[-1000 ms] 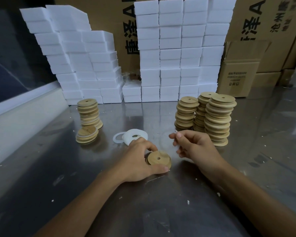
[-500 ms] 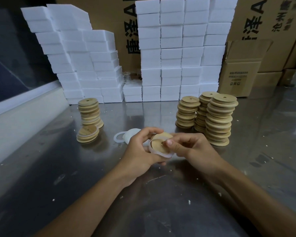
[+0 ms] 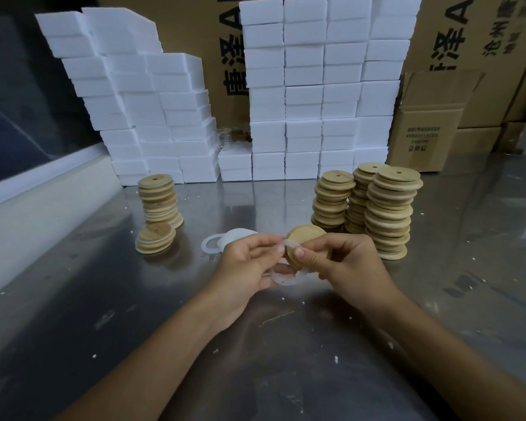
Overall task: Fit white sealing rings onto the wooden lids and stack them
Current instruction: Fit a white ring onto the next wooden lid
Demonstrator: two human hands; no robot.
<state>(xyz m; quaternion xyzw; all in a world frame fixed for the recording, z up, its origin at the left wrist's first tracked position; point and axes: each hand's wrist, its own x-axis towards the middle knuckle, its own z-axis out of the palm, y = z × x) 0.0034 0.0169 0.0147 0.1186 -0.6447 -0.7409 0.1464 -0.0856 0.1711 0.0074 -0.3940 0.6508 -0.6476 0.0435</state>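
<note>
Above the steel table (image 3: 134, 299), your right hand (image 3: 343, 262) grips a wooden lid (image 3: 304, 238) while your left hand (image 3: 243, 265) pinches a white sealing ring (image 3: 286, 279) against its edge. Ringed stacks (image 3: 160, 199) stand left, bare stacks (image 3: 389, 208) right, loose rings (image 3: 213, 243) just behind.

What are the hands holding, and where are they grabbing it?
Both hands hold one wooden lid with a white sealing ring. The right hand pinches the lid's near edge; the left hand pinches the ring's top.
</note>
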